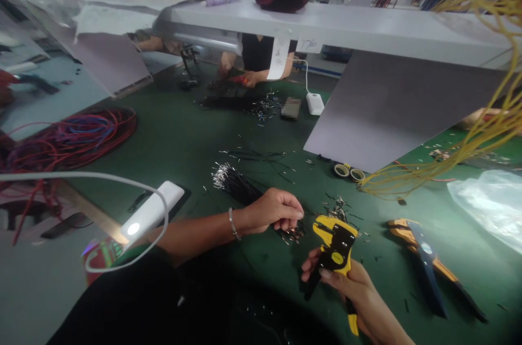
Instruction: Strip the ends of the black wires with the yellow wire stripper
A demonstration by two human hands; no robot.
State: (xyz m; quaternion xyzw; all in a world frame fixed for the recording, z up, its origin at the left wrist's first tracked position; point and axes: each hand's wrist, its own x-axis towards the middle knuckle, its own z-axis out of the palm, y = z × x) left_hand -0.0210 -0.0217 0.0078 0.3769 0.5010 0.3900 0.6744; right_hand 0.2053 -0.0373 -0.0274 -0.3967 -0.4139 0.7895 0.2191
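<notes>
My right hand is wrapped round the handles of a yellow-and-black wire stripper, its head tilted up and to the left. Just left of the tool's jaws, my left hand is closed in a pinch; whatever its fingertips hold is too small or hidden to make out. Under that hand lies a small heap of copper-coloured wire ends. A bundle of black wires with bright stripped tips lies behind the left wrist. Cut black scraps are piled behind the stripper.
A second stripping tool in orange and dark blue lies at right. Tape rolls sit below the shelf panel. Yellow wires hang at right, red cable coils lie left, near a white lamp. Another person's hand works opposite.
</notes>
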